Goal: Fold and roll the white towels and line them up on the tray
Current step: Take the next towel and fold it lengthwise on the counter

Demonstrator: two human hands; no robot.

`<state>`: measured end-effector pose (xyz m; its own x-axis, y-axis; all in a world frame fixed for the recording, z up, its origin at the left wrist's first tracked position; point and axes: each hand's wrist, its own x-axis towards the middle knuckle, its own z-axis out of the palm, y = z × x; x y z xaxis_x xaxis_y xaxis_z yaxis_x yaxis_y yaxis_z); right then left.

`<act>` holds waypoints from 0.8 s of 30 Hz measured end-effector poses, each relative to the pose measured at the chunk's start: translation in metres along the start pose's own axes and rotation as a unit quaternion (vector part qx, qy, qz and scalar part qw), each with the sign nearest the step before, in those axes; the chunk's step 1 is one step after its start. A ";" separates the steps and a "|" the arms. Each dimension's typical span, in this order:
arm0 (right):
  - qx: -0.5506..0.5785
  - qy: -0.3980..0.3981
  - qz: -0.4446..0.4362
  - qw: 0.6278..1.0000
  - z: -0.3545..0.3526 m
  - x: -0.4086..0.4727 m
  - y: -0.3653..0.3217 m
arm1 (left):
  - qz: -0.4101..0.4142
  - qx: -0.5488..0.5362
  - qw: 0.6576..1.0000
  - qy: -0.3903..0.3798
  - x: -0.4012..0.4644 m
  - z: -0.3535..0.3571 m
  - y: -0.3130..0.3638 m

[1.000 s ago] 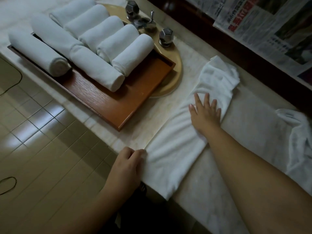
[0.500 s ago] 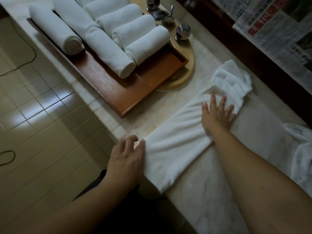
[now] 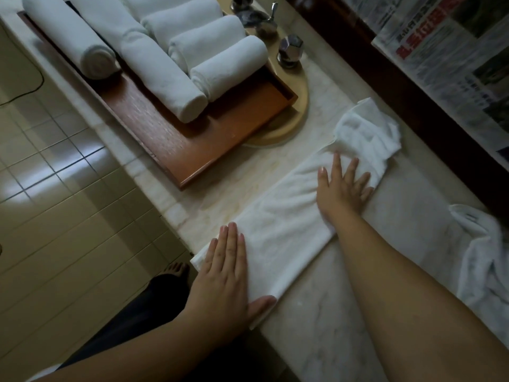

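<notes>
Right now the folded towel point(image 3: 286, 216) lies as a long strip across the marble counter point(image 3: 316, 326), its far end bunched near the dark wall. Your left hand point(image 3: 225, 277) presses flat on the near end, fingers straight and together, thumb out along the edge. Your right hand point(image 3: 343, 188) presses the far part, fingers straight and spread apart. Left of the strip, the wooden tray point(image 3: 198, 150) carries the rolled towels point(image 3: 162, 78). Another loose towel point(image 3: 484, 260) sits crumpled at your right.
</notes>
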<state>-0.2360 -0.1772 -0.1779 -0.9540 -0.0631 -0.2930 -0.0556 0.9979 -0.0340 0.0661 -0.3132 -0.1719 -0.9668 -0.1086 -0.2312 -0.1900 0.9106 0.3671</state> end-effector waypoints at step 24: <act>0.017 0.010 0.043 0.999 -0.016 0.057 -0.043 | -0.001 -0.013 0.999 0.051 0.028 0.015 0.006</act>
<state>-0.2930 -0.2234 -0.1782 -0.9605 0.0241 -0.2771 0.0370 0.9985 -0.0414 0.0404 -0.3050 -0.1899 -0.9784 -0.1517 -0.1401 -0.1954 0.9000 0.3896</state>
